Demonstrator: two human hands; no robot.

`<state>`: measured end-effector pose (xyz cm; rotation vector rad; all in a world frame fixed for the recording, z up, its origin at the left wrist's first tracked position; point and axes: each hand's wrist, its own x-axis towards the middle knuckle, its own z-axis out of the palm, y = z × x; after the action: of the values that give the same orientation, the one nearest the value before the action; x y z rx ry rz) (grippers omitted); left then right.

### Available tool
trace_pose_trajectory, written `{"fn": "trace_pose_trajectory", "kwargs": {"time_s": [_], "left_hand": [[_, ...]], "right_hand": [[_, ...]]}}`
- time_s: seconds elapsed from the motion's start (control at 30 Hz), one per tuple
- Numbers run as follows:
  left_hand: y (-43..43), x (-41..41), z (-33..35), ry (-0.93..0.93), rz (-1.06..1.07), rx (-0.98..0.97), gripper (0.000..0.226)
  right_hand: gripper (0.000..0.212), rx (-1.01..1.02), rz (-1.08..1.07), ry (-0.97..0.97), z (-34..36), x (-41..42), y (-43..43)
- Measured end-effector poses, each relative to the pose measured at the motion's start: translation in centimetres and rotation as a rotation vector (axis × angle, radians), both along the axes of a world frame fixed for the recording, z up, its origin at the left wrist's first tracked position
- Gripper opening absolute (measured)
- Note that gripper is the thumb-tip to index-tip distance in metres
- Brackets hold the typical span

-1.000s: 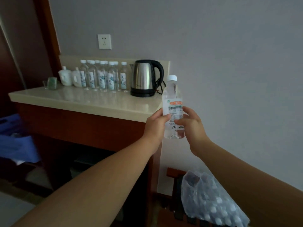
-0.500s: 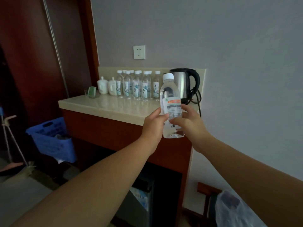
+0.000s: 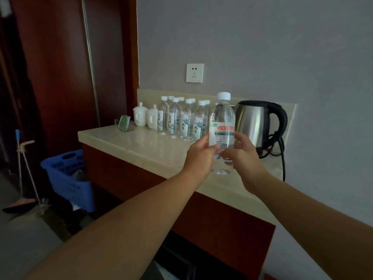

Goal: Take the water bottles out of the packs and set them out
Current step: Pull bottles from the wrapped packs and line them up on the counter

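I hold one clear water bottle (image 3: 222, 120) with a white cap and an orange-and-white label upright in both hands, above the front part of the beige countertop (image 3: 141, 144). My left hand (image 3: 198, 156) grips its left side and my right hand (image 3: 241, 154) grips its right side around the label. Behind it, several similar bottles (image 3: 181, 122) with white caps stand in a cluster at the back of the counter. The pack is out of view.
A steel electric kettle (image 3: 256, 124) with a black handle and cord stands right of the bottles. Two white lidded cups (image 3: 144, 117) and a small green card holder (image 3: 124, 123) sit at the left. A blue basket (image 3: 68, 176) and a mop are on the floor at left.
The view has swung left and closer to the counter; the bag of bottles at lower right has left the frame. The held bottle is now over the countertop, in front of the kettle.
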<state>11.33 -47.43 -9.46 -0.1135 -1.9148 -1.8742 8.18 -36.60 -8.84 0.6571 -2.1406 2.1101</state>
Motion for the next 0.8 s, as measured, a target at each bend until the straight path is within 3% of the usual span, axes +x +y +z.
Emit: {"fn": "trace_pose_trajectory", "kwargs": {"time_s": [0.37, 0.8], "left_hand": [[-3.0, -7.9, -3.1, -0.056, -0.006, -0.090, 0.037], [-7.9, -17.5, -4.9, -0.031, -0.128, -0.168, 0.047]], "right_hand": [[0.061, 0.025, -0.031, -0.074, -2.2, -7.6, -2.6], [0.062, -0.143, -0.253, -0.072, -4.5, -15.5, -8.0]]}}
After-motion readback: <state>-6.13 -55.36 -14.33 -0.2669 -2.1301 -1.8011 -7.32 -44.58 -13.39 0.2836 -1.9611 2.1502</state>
